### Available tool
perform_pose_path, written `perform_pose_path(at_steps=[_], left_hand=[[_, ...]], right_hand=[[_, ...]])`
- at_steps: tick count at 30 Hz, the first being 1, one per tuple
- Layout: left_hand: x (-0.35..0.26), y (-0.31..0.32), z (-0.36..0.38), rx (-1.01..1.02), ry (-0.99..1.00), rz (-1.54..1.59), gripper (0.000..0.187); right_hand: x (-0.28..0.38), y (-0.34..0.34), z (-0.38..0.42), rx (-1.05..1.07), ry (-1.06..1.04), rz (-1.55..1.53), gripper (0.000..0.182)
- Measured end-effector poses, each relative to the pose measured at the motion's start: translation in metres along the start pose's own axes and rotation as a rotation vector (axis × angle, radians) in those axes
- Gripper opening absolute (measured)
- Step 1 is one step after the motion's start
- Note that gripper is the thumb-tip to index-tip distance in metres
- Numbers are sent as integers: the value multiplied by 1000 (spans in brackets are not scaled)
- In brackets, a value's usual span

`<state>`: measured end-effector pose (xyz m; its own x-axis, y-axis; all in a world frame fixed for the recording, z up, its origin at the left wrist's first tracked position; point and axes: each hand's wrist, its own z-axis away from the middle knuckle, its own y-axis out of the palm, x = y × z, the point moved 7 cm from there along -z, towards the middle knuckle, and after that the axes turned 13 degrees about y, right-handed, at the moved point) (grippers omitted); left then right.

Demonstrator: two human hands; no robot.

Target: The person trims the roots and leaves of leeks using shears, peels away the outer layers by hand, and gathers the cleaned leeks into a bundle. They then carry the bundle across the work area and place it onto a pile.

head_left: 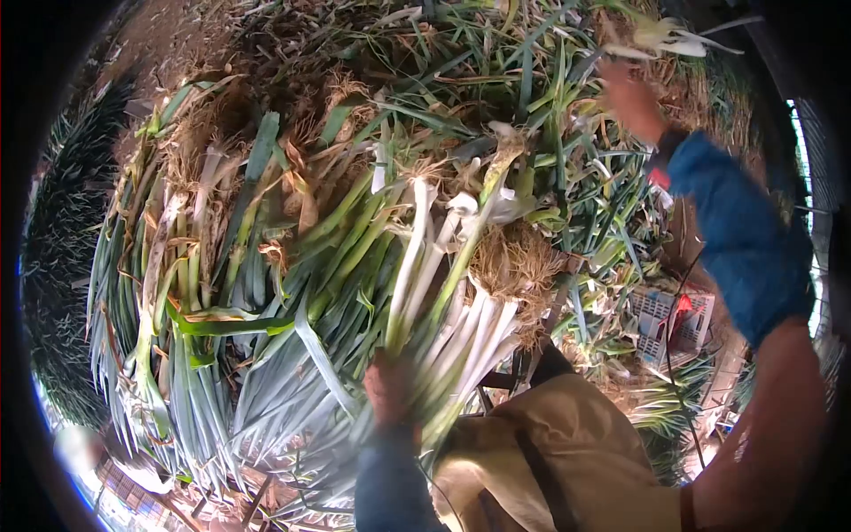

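Note:
My left hand (390,386) is closed around the green part of a leek (409,266), whose white stem and small root end point away from me. Next to it lies a bundle of leeks (479,332) with white stems and bushy brown roots (514,262). My right hand (631,102) is raised at the upper right, its fingers smeared by motion. Just beyond its fingertips are loose pale leaf strips (674,40), blurred in the air. To the left spreads a big pile of untrimmed leeks (191,355) with dry outer leaves and soil on the roots.
A heap of stripped leaves (496,71) covers the far side and runs down the right. A grey plastic crate (671,324) with something red in it stands at the right. A thin black cord (671,372) hangs beside my right arm. More leeks (62,257) stand at the far left.

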<state>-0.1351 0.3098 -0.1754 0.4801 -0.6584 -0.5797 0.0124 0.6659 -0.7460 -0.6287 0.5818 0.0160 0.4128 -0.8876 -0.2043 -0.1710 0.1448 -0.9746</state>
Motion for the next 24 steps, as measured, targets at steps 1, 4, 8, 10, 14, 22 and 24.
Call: perform_pose_path(at_steps=[1,4,8,10,14,22,24], left_hand=[[2,-9,-3,-76,-21,38,34],[17,-9,-4,-73,-4,-23,44],[3,-11,-36,-77,4,240,43],[-7,13,-52,-52,113,347,32],[16,100,-50,78,16,211,53],[5,35,-5,185,19,32,47],[4,10,18,157,95,9,45]], right_hand=[[38,33,30,125,-52,-90,56],[117,128,108,553,62,-392,70],[161,157,142,453,268,-610,70],[167,174,141,590,198,-600,46],[173,137,139,645,-13,-432,27],[62,113,80,394,-54,-221,25],[11,91,42,299,46,-91,20]])
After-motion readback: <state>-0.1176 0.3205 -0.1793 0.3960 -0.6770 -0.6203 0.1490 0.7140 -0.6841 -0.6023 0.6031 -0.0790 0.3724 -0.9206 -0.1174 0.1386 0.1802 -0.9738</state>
